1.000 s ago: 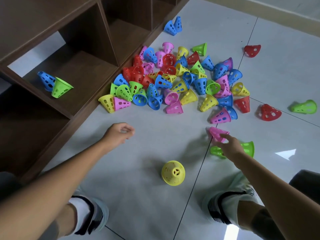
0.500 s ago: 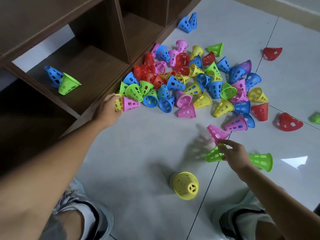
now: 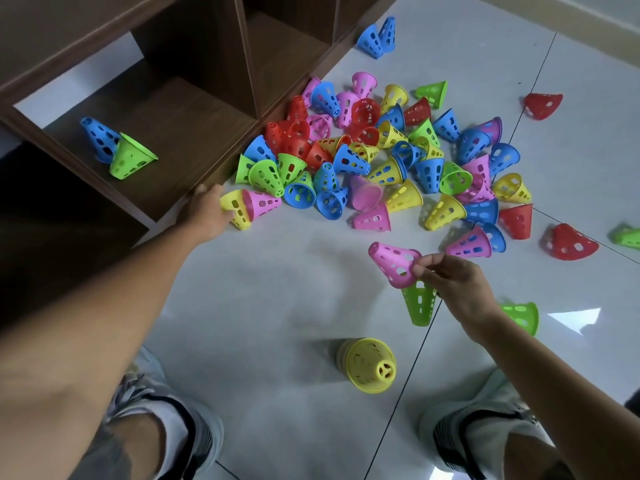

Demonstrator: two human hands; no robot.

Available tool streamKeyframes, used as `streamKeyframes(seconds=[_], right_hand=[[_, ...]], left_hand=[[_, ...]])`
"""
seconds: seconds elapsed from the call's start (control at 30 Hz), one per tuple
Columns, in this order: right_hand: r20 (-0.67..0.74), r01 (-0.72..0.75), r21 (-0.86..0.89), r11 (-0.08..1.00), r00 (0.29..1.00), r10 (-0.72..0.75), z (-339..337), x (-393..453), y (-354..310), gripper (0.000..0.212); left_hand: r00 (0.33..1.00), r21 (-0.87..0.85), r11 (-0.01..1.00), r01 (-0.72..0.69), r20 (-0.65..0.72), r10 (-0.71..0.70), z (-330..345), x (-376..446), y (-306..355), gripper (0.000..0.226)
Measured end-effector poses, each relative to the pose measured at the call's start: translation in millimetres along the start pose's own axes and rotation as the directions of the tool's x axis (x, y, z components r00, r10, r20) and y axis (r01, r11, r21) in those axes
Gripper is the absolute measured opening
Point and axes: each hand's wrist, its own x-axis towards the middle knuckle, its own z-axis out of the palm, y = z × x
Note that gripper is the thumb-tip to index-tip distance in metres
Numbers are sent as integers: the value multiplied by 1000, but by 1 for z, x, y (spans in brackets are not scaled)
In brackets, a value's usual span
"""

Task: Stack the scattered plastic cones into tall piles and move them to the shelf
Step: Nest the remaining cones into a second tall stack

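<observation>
right hand [image 3: 453, 285] pinches one pink cone [image 3: 394, 264] and holds one green cone [image 3: 419, 306]. left hand [image 3: 207, 213] touches one yellow cone [image 3: 237, 207]; its fingers are mostly hidden, grip unclear. two cones [image 3: 116, 148] lie on the shelf [image 3: 194, 133]

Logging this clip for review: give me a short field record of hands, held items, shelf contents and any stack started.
left hand: on the yellow cone nested with a pink one, grip unclear
right hand: pinches pink cone, green cone below
shelf: blue cone and green cone, lying down
stack: yellow stack on floor
pile: mostly unsorted
</observation>
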Motion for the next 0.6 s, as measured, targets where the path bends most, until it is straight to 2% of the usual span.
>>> streamKeyframes(seconds=[0.13, 0.23, 0.33, 0.47, 0.53, 0.6], right_hand=[[154, -23, 59, 998, 988, 14, -1, -1, -10, 28], [271, -86, 102, 991, 961, 55, -7, 1, -18, 50], [353, -161, 167, 973, 931, 93, -14, 3, -25, 59], [454, -193, 88, 977, 881, 133, -19, 2, -40, 71], [503, -197, 26, 980, 850, 157, -20, -1, -46, 79], [555, -196, -12, 981, 814, 169, -21, -5, -51, 73]], left_hand=[[1000, 25, 999, -26, 5, 26, 7, -11, -3, 12], [1000, -37, 999, -8, -1, 8, 18, -19, -7, 17], [998, -152, 988, 36, -36, -42, 28, -30, -10, 17], [993, -324, 943, 74, -68, -101, 38, -50, -11, 16], [989, -443, 892, 92, -64, -134, 38, -57, -9, 15], [988, -615, 781, 109, -19, -152, 34, -65, -1, 13]])
